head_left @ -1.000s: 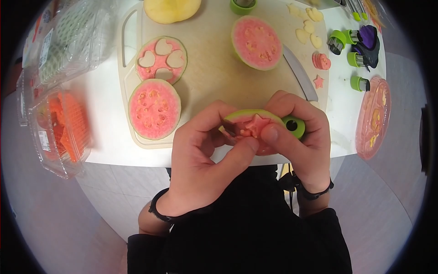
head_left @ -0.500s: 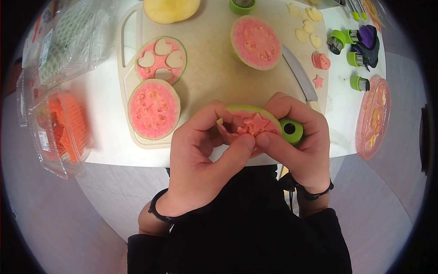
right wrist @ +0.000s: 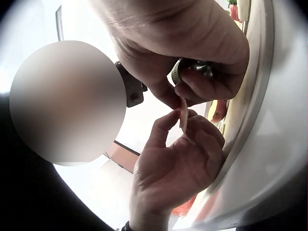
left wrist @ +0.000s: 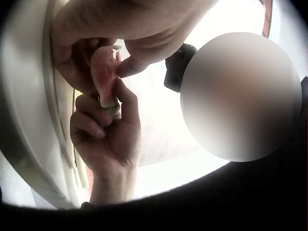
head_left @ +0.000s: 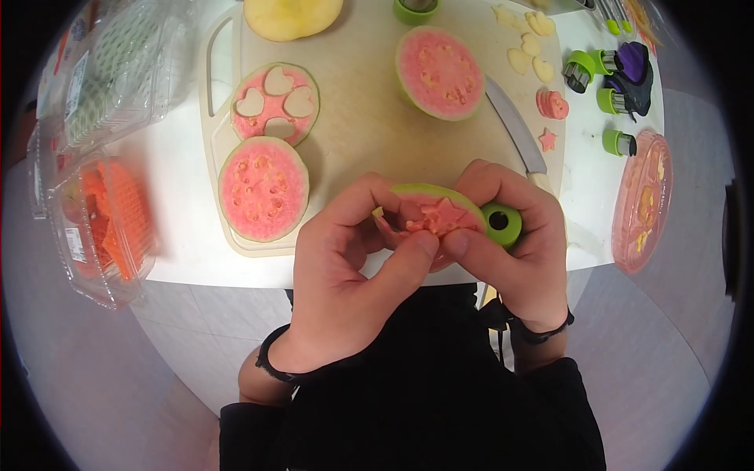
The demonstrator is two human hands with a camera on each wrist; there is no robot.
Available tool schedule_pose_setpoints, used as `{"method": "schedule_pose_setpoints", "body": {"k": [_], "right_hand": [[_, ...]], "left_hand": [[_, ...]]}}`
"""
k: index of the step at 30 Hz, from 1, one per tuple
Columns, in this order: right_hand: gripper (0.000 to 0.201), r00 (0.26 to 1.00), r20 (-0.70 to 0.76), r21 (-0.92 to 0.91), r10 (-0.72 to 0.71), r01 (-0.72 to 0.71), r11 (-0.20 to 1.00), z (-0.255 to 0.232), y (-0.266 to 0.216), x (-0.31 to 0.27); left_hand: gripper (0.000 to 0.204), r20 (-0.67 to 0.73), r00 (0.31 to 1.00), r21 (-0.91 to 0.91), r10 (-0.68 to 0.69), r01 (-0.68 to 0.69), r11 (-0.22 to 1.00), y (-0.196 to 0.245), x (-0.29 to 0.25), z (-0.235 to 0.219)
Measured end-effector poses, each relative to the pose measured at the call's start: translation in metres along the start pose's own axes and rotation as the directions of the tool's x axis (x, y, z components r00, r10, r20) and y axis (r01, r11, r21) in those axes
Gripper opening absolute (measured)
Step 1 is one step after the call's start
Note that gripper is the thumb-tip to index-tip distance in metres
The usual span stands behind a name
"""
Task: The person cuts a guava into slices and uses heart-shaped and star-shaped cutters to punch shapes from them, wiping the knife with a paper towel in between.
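Observation:
In the head view, both hands hold a torn pink guava slice [head_left: 465, 213] with green rind, just above the table's front edge. A star-shaped piece [head_left: 444, 214] shows raised on its face. My left hand [head_left: 345, 267] pinches the slice's left side, where a thin strip of it sticks up. With thumb and fingers, my right hand [head_left: 522, 235] pinches the right side. A green-handled cutter [head_left: 512, 229] is tucked in the right hand's curled fingers; its metal end shows in the right wrist view. Both thumb tips meet at the lower edge, just under the star.
On the cutting board [head_left: 353, 141] lie a guava half [head_left: 440, 72], a guava round [head_left: 264, 188], a slice with heart-shaped holes [head_left: 275, 104] and a knife [head_left: 514, 129]. Several cutters [head_left: 580, 72] and a pink-tinted lidded container [head_left: 642, 202] stand right. Clear plastic boxes [head_left: 106, 228] stand left.
My right thumb has slid left and down off the slice's face, beside the left thumb. The slice has tilted slightly, showing more of the star. Both hands keep their hold.

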State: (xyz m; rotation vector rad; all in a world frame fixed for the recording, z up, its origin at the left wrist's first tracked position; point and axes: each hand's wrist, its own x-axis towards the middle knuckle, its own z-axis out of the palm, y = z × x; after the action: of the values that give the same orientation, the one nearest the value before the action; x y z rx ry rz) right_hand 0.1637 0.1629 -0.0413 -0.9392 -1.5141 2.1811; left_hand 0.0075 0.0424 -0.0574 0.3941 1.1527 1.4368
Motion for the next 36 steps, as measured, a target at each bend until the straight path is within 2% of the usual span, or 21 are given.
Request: {"method": "schedule_pose_setpoints", "body": {"k": [4,7,14,16,19,22,26,29,31,34,36], "right_hand": [[0.011,1.000,0.004,-0.023,-0.030,0.031,0.999,-0.003,0.001,0.000],[0.011,1.000,-0.015,0.023,-0.002,0.003,1.000,0.000,-0.002,0.000],[0.012,0.999,-0.003,-0.043,-0.052,0.052,0.998,-0.006,0.003,0.001],[0.012,0.999,-0.013,-0.049,-0.043,0.042,0.998,-0.006,0.004,0.001],[0.013,0.997,-0.068,-0.049,0.025,-0.028,0.998,0.000,-0.001,0.001],[0.022,0.986,-0.146,-0.110,0.076,-0.092,0.990,0.006,-0.005,0.001],[0.024,0.990,-0.141,-0.174,0.001,-0.026,0.984,0.004,-0.001,0.001],[0.025,0.990,-0.144,-0.168,-0.002,-0.022,0.986,0.003,-0.002,0.000],[0.018,0.992,-0.117,-0.156,-0.037,0.018,0.988,0.002,-0.002,0.000],[0.011,0.989,-0.050,-0.194,-0.137,0.125,0.973,-0.004,0.001,0.000],[0.011,0.983,-0.035,-0.292,-0.179,0.161,0.943,-0.004,-0.001,0.001]], "left_hand": [[0.014,0.018,0.999,0.005,0.048,-0.048,0.999,-0.003,0.000,-0.001],[0.015,-0.004,0.999,0.012,0.044,-0.044,0.999,-0.001,0.000,0.001],[0.019,-0.031,0.988,0.177,0.150,-0.142,0.974,-0.001,-0.001,0.006],[0.020,0.001,0.981,0.281,0.192,-0.185,0.942,0.001,0.000,0.004],[0.021,0.003,0.978,0.343,0.207,-0.195,0.919,0.001,0.000,0.003],[0.020,-0.006,0.978,0.362,0.210,-0.194,0.912,0.001,0.000,0.004],[0.020,0.002,0.980,0.371,0.198,-0.184,0.910,0.000,0.000,0.002],[0.022,0.024,0.981,0.420,0.195,-0.187,0.888,0.001,-0.001,-0.001],[0.024,0.060,0.982,0.440,0.180,-0.188,0.878,0.006,0.000,-0.001],[0.024,-0.009,0.996,0.178,0.091,-0.088,0.980,0.003,-0.001,0.005],[0.023,-0.025,0.995,0.152,0.095,-0.091,0.984,0.003,0.000,0.006]]}}
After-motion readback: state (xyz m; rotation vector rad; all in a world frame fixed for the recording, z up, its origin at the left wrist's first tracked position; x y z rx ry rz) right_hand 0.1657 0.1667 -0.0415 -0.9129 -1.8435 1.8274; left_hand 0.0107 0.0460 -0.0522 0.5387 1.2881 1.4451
